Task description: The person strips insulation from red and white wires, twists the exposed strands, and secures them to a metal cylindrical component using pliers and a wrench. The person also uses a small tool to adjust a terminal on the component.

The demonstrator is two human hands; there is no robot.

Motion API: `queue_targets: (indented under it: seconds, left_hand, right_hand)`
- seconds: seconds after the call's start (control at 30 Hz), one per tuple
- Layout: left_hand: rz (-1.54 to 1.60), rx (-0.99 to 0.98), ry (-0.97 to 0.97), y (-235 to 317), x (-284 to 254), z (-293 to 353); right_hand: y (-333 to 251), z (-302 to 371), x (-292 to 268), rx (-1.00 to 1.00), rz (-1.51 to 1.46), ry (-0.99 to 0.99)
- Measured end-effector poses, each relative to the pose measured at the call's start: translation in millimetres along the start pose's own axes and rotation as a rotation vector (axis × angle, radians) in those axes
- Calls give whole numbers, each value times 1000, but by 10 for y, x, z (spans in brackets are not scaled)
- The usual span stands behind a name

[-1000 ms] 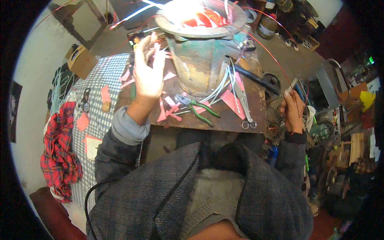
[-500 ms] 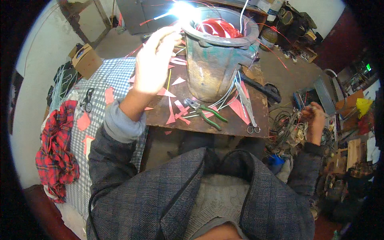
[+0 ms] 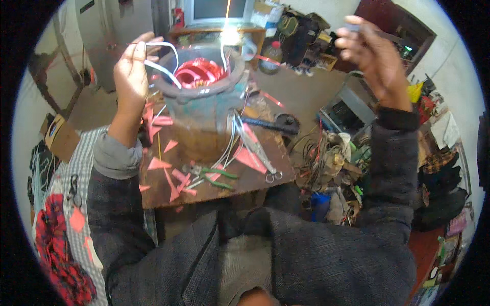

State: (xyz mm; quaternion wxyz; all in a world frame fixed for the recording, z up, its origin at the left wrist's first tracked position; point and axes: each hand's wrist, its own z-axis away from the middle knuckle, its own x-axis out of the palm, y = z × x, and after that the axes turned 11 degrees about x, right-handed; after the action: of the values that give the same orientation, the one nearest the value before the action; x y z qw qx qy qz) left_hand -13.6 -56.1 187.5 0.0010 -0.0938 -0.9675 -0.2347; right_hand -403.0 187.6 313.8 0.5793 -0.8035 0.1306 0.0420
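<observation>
Red copper-coloured coils (image 3: 198, 73) sit packed inside the round motor stator (image 3: 201, 109), which stands upright at the middle of the brown counter (image 3: 255, 178). Left hand (image 3: 131, 71) is up at the stator's left rim, fingers pinched shut around a bundle of white lead wires (image 3: 162, 65) that arch over the rim into the winding. Right hand (image 3: 375, 56) is lifted high and well apart on the right, fingers curled; it may be pinching a thin strand, but the blur there makes that hard to tell. Judging by the look of it, the coils are already seated and the leads are being drawn out and sorted. Pink insulation scraps (image 3: 171, 168), green-handled pliers (image 3: 217, 177) and scissors (image 3: 265, 166) lie loose near the base, so trimming and tidying look unfinished.
</observation>
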Motion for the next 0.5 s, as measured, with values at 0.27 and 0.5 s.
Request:
queue_targets:
  seconds: [0.27, 0.5]
  left_hand:
    - [316, -363, -211, -133, 232, -344]
    - [371, -442, -433, -66, 388, -300]
  right_hand:
    - [143, -423, 551, 2, -218, -169]
    - [194, -510, 845, 96, -383, -135]
